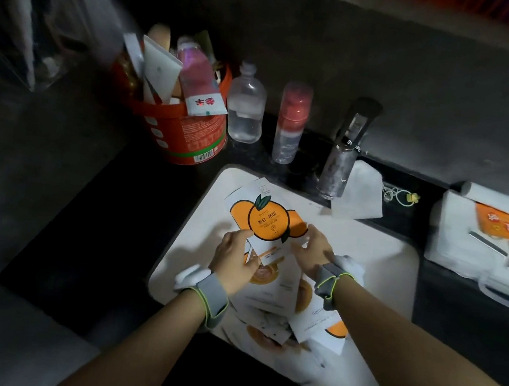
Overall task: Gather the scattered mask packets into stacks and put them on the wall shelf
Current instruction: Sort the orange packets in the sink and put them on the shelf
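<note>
Dim black counter (89,237) with a white sink (382,255), and two hands holding mask packets over it.

Both hands hold a small stack of mask packets (270,223) printed with an orange fruit, just above the far-left part of the sink. The left hand (234,263) has its fingers clamped on the stack's near-left edge, and the right hand (313,253) has its fingers curled around the right edge. More loose packets (276,297) lie overlapping in the sink, nearer, under the wrists. At the far edge stand a red bucket (187,134) stuffed with tubes, a clear bottle (245,112), a red-capped spray bottle (289,124) and the tap (342,158).
</note>
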Motion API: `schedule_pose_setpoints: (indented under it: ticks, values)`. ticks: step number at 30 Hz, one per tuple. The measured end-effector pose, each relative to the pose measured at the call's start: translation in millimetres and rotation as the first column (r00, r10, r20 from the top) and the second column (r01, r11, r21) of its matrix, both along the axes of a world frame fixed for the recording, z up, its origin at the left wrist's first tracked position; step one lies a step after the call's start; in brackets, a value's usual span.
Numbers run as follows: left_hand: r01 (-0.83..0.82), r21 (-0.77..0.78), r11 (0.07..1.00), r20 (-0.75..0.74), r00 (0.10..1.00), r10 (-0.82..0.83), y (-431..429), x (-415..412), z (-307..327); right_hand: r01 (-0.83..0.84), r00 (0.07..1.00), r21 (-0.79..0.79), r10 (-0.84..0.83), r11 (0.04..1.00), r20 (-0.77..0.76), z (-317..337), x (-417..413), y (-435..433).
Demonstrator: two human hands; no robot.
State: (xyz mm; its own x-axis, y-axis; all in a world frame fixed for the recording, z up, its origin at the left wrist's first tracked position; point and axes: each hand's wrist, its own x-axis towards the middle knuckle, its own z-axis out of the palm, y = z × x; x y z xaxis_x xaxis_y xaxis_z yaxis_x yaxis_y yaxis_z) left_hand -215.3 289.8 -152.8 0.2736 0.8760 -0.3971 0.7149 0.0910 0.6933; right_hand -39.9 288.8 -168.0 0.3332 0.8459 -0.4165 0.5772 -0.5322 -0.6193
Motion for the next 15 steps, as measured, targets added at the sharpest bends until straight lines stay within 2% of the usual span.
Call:
schedule_pose_setpoints:
  ticks: [6, 15]
  values:
    - [-0.009, -0.034, 0.999, -0.005, 1.000, 0.009, 5, 1, -6, 0.025, 0.999, -0.094, -0.021, 0.995, 0.047, -8, -6, 10]
    - [-0.049, -0.054, 0.997, -0.063, 0.997, 0.046, 13, -12, -10, 0.016, 0.979, -0.182, -0.053, 0.983, -0.199, -12, -24, 15]
